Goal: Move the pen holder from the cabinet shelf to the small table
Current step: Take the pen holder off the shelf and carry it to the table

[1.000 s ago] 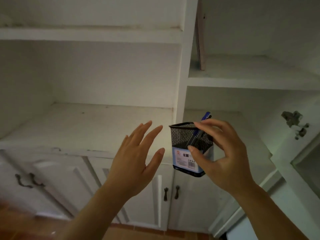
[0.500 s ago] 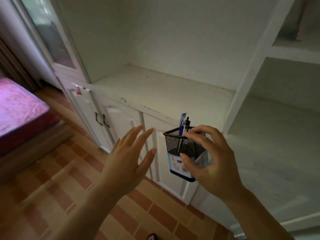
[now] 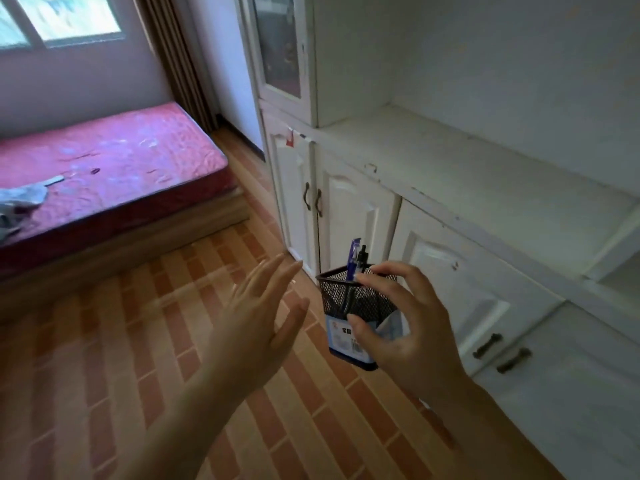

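Note:
A black mesh pen holder (image 3: 341, 299) with a blue-and-white label hangs in the air above the floor, well clear of the cabinet shelf (image 3: 485, 174). A blue pen (image 3: 353, 259) and a black one stick out of its top. My right hand (image 3: 412, 327) grips it from the right, thumb on the label and fingers over the rim. My left hand (image 3: 258, 323) floats just left of it with fingers spread, touching nothing. No small table is in view.
The white cabinet (image 3: 349, 209) with closed lower doors runs along the right. A bed with a red mattress (image 3: 114, 168) stands at the back left under a window (image 3: 59, 19). Brown tiled floor (image 3: 104, 358) stretches between them.
The view has swung left, from facing the shelves to the bed and floor. The pen holder has come off the shelf area with my right hand and sits lower; my left hand stays spread beside it.

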Available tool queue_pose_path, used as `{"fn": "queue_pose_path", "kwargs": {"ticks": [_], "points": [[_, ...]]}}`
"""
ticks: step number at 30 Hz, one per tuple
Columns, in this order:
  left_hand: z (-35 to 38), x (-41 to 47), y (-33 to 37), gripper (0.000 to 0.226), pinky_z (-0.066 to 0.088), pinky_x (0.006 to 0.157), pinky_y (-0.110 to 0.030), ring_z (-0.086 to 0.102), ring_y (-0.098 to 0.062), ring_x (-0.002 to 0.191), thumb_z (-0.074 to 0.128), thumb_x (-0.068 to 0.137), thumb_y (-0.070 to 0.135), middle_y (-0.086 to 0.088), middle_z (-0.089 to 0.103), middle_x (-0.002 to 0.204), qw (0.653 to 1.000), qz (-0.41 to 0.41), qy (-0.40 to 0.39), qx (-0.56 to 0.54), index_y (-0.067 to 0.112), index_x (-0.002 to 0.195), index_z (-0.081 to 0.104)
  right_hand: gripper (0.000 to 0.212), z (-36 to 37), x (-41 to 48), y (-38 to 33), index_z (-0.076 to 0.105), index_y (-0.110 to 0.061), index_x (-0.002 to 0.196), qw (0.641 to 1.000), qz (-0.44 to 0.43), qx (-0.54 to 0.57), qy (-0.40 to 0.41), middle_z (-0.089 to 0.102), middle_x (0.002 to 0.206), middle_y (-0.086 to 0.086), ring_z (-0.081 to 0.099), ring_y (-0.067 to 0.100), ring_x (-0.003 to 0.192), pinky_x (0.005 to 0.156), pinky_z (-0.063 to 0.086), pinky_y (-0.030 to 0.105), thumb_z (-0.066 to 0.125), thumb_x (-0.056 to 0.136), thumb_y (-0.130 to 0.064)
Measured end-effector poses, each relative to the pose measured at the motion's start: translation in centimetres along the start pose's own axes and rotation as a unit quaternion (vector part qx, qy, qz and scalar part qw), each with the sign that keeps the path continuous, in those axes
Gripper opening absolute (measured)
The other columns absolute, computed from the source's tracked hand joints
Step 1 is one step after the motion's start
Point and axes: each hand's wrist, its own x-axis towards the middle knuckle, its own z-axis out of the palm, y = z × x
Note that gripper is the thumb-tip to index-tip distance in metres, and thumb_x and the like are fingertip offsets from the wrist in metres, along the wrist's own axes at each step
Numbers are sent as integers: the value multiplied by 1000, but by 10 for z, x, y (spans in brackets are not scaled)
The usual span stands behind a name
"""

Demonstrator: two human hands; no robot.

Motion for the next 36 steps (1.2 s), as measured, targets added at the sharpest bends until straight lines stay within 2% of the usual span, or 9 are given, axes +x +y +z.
{"fn": "queue_pose_path", "kwargs": {"ticks": [5, 12, 17, 21, 26, 28, 30, 33, 36], "points": [[-31, -32, -49, 57, 28, 107, -35, 24, -9, 135, 23, 88, 57, 7, 30, 148, 999, -43, 12, -16, 32, 138, 31, 40, 54, 7, -40, 57, -23, 114, 999, -33, -2, -44, 51, 116, 1, 50, 15, 111, 89, 51, 28, 62, 77, -37], [-106, -98, -165, 56, 34, 107, -43, 22, -10, 137, 19, 87, 61, 15, 24, 147, 989, -132, 59, -7, 39, 138, 23, 41, 179, 34, -125, 58, -22, 114, 990, -86, 48, -105, 47, 117, -8, 47, 7, 111, 91, 40, 8, 61, 77, -40], [-163, -162, -251, 56, 30, 107, -36, 18, -2, 135, 21, 87, 61, 24, 16, 141, 972, -211, 103, 22, 40, 139, 23, 40, 288, 45, -195, 58, -21, 111, 976, -119, 108, -148, 53, 113, 2, 50, 16, 109, 93, 38, 12, 64, 75, -36], [-202, -207, -302, 58, 28, 106, -34, 15, 2, 133, 21, 86, 60, 22, 20, 143, 950, -281, 135, 34, 37, 139, 27, 40, 363, 48, -247, 58, -24, 109, 959, -143, 158, -186, 54, 110, 1, 51, 16, 108, 91, 40, 14, 73, 72, -28], [-235, -252, -352, 59, 26, 109, -34, 17, -1, 136, 17, 86, 61, 16, 23, 150, 922, -356, 146, 46, 38, 139, 26, 42, 437, 54, -291, 54, -30, 110, 935, -173, 190, -246, 53, 111, -2, 49, 13, 108, 89, 45, 17, 71, 72, -32], [-243, -262, -372, 58, 21, 108, -28, 16, 1, 136, 18, 85, 62, 16, 23, 149, 909, -383, 161, 38, 39, 139, 26, 41, 465, 58, -303, 55, -28, 109, 927, -181, 198, -262, 54, 110, -1, 50, 15, 106, 89, 43, 15, 71, 71, -31], [-250, -269, -396, 58, 19, 107, -26, 13, 2, 136, 19, 85, 63, 16, 23, 149, 900, -400, 171, 25, 41, 138, 24, 40, 495, 65, -316, 55, -29, 108, 917, -183, 216, -282, 53, 109, -1, 51, 17, 106, 87, 48, 24, 70, 72, -32], [-261, -272, -438, 55, 22, 111, -35, 11, 6, 135, 21, 86, 63, 18, 21, 150, 892, -414, 181, 14, 44, 138, 22, 38, 543, 81, -334, 56, -27, 107, 904, -194, 239, -296, 54, 107, -1, 52, 17, 105, 82, 51, 35, 69, 72, -31], [-279, -266, -488, 54, 28, 109, -43, 11, 5, 136, 20, 86, 63, 19, 19, 150, 880, -436, 186, 23, 45, 137, 21, 36, 593, 107, -352, 59, -22, 106, 898, -209, 249, -296, 54, 106, 0, 52, 13, 103, 83, 47, 22, 71, 72, -27]]}}
